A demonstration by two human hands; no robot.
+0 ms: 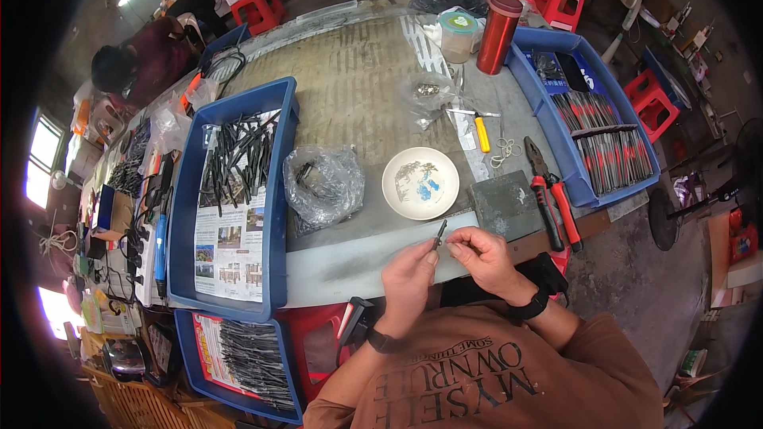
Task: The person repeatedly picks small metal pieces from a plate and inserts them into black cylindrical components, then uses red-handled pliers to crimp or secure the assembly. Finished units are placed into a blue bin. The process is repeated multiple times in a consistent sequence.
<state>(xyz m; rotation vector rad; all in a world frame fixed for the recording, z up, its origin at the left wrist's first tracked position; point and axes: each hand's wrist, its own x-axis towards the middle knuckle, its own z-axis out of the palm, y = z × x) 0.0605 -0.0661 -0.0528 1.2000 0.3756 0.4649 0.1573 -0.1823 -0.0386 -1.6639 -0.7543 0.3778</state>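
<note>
While the left hand (411, 272) pinches a dark rod (441, 229), the right hand (485, 260) curls nearby, grip unclear.

glossy metallic flask (499, 38), crinkled plastic bag (338, 200), smooth plastic tray (280, 191), matt newspaper (230, 266), cloth shirt (580, 381)

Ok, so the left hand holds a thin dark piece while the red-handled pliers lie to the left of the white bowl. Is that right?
Not quite: the head view shows the red-handled pliers to the right of the white bowl, not the left. The left hand does hold a thin dark piece.
</note>
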